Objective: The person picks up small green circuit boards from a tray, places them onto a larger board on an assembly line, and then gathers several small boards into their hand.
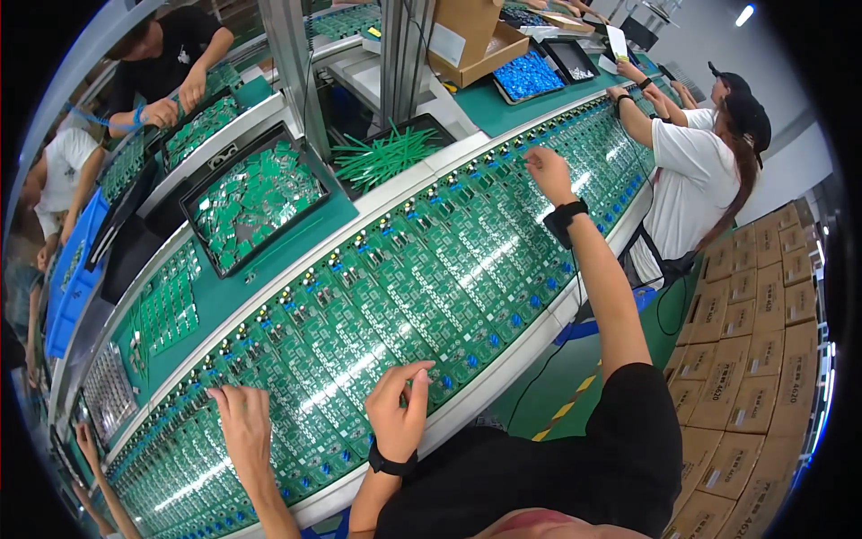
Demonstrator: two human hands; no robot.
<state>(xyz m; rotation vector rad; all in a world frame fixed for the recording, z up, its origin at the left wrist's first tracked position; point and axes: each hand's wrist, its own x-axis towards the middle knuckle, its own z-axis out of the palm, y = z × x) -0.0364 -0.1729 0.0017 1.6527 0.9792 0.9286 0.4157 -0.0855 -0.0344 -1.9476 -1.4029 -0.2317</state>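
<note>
My left hand (397, 411), with a black band on its wrist, is over the near half of a long row of green circuit boards (386, 310). Its thumb and index finger lie close together, the others curled; anything between them is too small to make out. Farther right and away from me, my right hand (549, 176) reaches over the boards' far edge, near small upright parts (432, 192) with pale tops. A black strap circles that wrist. Its fingertips are pinched together, and I cannot make out what they hold. Blue parts (472, 361) line the boards' near edge.
Another person's hand (242, 420) is over the boards at left. Beyond the line are a tray of small green boards (256, 202), a pile of green strips (391, 154), blue parts in a tray (530, 75) and a metal post (406, 63). Cartons (741, 323) stack up at right.
</note>
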